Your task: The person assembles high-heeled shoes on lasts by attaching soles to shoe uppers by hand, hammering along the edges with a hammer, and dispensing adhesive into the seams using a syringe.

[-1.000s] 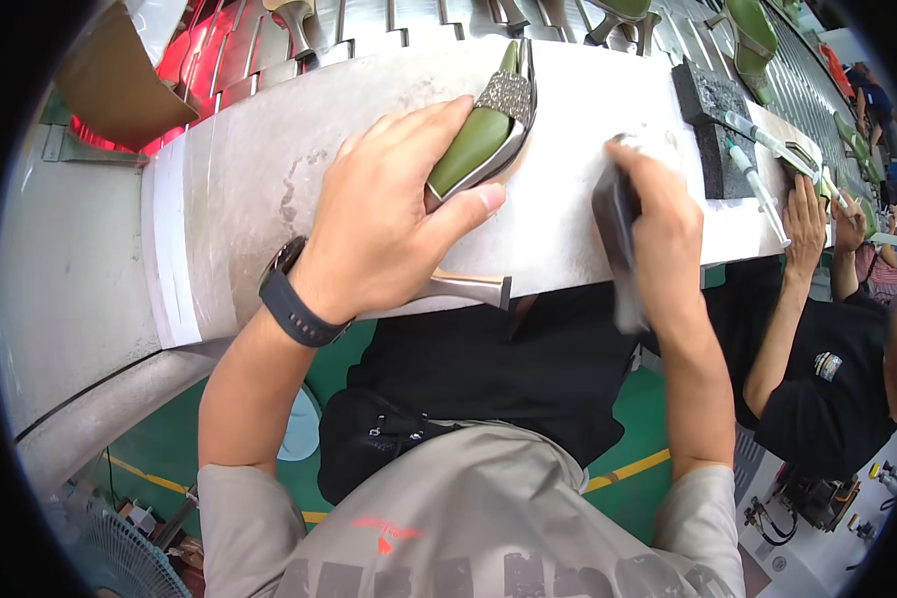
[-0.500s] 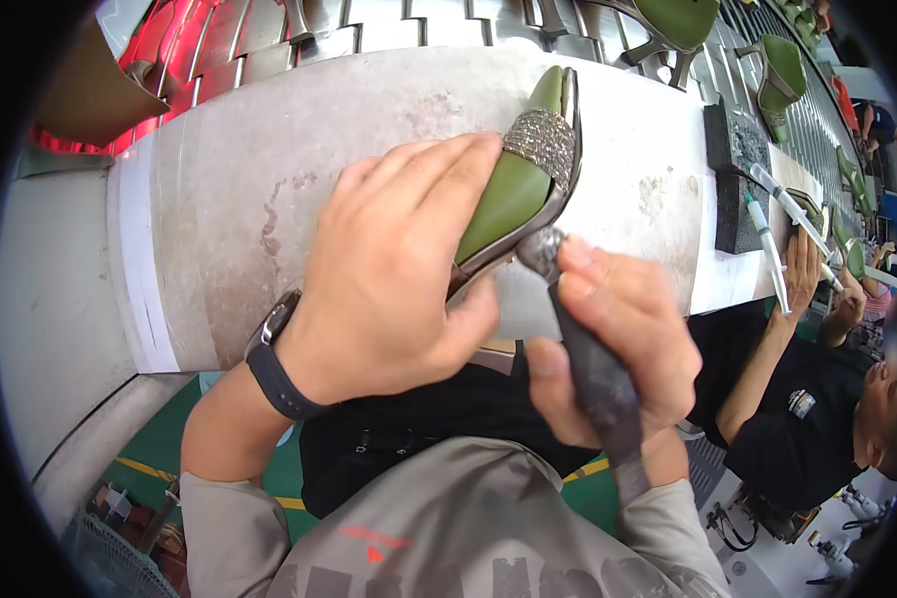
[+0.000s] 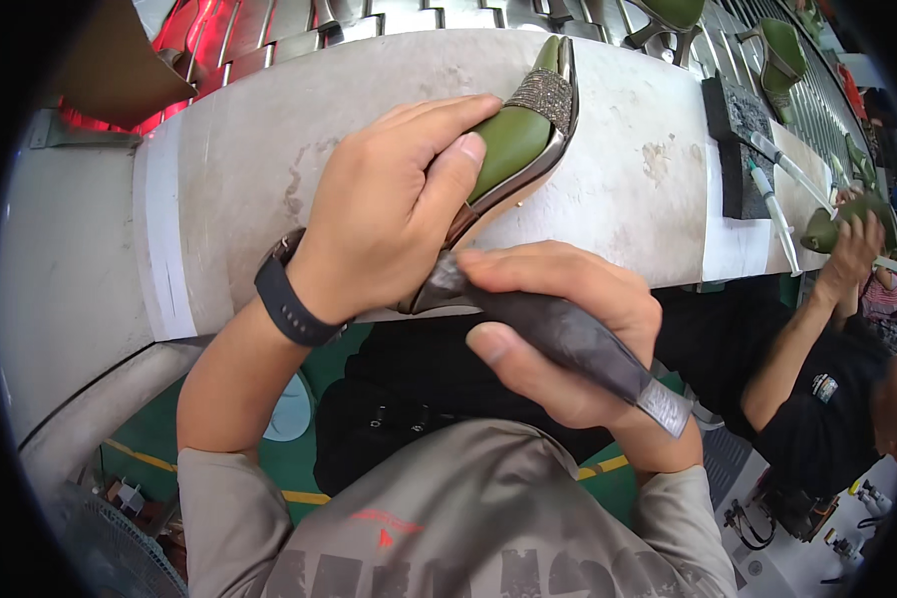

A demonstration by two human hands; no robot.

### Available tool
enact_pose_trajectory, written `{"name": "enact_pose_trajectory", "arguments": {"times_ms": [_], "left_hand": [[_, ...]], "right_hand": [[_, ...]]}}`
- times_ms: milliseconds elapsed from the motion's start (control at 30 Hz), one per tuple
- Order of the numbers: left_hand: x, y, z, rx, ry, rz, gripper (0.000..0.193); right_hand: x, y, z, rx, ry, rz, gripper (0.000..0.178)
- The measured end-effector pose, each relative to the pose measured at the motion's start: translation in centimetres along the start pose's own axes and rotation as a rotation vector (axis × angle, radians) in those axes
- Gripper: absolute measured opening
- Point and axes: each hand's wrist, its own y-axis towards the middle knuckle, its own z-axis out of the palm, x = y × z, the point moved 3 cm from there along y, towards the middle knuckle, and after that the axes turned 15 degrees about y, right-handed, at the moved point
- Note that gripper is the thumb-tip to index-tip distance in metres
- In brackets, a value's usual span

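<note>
A green pointed-toe shoe [image 3: 513, 149] with a glittering band [image 3: 545, 97] across its front lies tilted on the pale bench, its toe pointing away from me. My left hand [image 3: 384, 204] grips its rear part, fingers along the green upper, and hides much of the heel end. In my right hand [image 3: 578, 334] is a dark hand tool [image 3: 578, 339] with a rounded metal head and a flat metal butt. The tool's head is at the sole edge near the shoe's heel end, beside my left wrist; whether it touches cannot be told.
Beyond the pale bench [image 3: 648, 199] runs a metal slat conveyor [image 3: 399, 14] with more green shoes [image 3: 782, 57]. A black foam block [image 3: 733, 149] and syringes [image 3: 770, 209] are on the right. A co-worker in black [image 3: 797, 409] handles another green shoe there. A fan [image 3: 115, 548] stands lower left.
The tool's head has moved from the shoe's middle sole edge toward the heel end, and its handle has swung more sideways. My left thumb now lies on the upper.
</note>
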Motion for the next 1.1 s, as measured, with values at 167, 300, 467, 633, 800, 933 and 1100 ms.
{"name": "enact_pose_trajectory", "arguments": {"times_ms": [167,300,467,633,800,933,1100], "left_hand": [[-0.9,0.4,0.0,0.024,0.135,0.056,0.034],[-1.0,0.7,-0.1,0.014,0.12,0.051,0.034],[-0.9,0.8,0.1,0.008,0.154,0.148,0.033],[-2.1,0.4,-0.3,0.152,0.112,0.149,0.039],[-4.4,2.6,1.3,0.21,0.229,0.196,0.083],[-5.1,3.4,2.5,0.277,0.307,0.136,0.096],[-5.4,3.4,2.8,0.323,0.324,0.088,0.098]], "right_hand": [[0.1,-1.5,-0.3,-0.216,-0.313,-0.374,0.033],[-0.9,-1.0,1.1,-0.196,-0.61,-0.501,0.037],[0.3,-0.6,-0.7,-0.21,-0.385,-0.294,0.035],[1.5,-3.0,-3.1,-0.278,-0.18,-0.12,0.03],[1.6,-4.0,-5.2,-0.463,-0.039,-0.027,0.034],[1.1,-3.3,-5.3,-0.429,0.051,-0.137,0.032],[1.1,-1.4,-5.3,-0.362,-0.124,-0.202,0.035]]}}
